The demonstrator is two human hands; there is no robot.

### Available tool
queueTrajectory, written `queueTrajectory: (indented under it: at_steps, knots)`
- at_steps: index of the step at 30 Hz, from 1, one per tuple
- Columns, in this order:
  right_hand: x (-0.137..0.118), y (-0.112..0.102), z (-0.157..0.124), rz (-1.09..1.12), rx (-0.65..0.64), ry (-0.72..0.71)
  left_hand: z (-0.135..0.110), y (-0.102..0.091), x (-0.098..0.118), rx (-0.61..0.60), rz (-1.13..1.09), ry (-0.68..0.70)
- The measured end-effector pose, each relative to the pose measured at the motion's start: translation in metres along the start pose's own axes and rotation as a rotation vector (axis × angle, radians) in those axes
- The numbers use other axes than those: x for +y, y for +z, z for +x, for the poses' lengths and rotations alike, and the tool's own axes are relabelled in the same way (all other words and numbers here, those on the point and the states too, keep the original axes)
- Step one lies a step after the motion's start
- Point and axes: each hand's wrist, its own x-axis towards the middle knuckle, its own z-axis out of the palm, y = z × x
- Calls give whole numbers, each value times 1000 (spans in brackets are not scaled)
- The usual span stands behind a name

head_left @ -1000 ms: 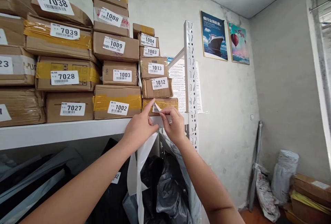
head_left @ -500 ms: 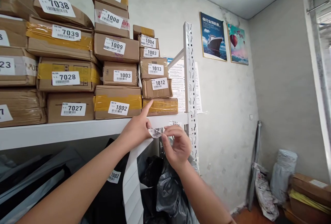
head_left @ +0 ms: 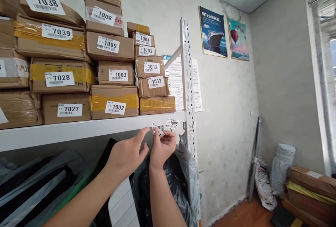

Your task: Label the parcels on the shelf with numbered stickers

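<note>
Pulled back from the taped box (head_left: 157, 105), the left hand (head_left: 127, 154) is empty, loosely spread; I see the right hand (head_left: 162, 150) pinching a partly hidden, bent white label (head_left: 160, 132).

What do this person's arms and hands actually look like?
The left grip and right grip are bare human hands, ungloved, with no ring, watch or bracelet visible. Both forearms are uncovered, without sleeves, cables or markings in view.
</note>
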Motion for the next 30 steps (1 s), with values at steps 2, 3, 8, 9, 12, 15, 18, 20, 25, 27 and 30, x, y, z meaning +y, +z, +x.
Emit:
queueTrajectory:
  at_steps: [2, 3, 8, 9, 12, 15, 18, 20, 25, 27, 30]
  knots:
    - [4, 6, 2, 39, 38, 12, -4, 3, -2, 56, 9, 8]
    - [6, 8, 3, 52, 53, 15, -6, 3, -3, 81, 13, 16]
    - [17, 12, 7, 54, 80, 43, -18, 4, -6, 121, 5, 49]
    - [18, 11, 7, 61, 73, 50, -20, 5, -6, 118, 3, 49]
    - [20, 11, 5, 79, 62, 69, -24, 5, -6, 92, -2, 35]
    - [20, 12, 4, 95, 65, 88, -26, 5, -5, 67, -3, 16]
    - [19, 12, 4, 109, 67, 99, -28, 5, -2, 47, -9, 3]
    - [18, 11, 3, 101, 63, 90, -30, 5, -1, 29, -17, -6]
    - [16, 10, 2, 66, 33, 73, -32, 5, 0, 17, -24, -18]
    - [16, 10, 2, 60, 32, 93, -33, 6, 0, 25, -24, -11]
    - [19, 12, 3, 87, 46, 148, -34, 7, 1, 46, -23, 6]
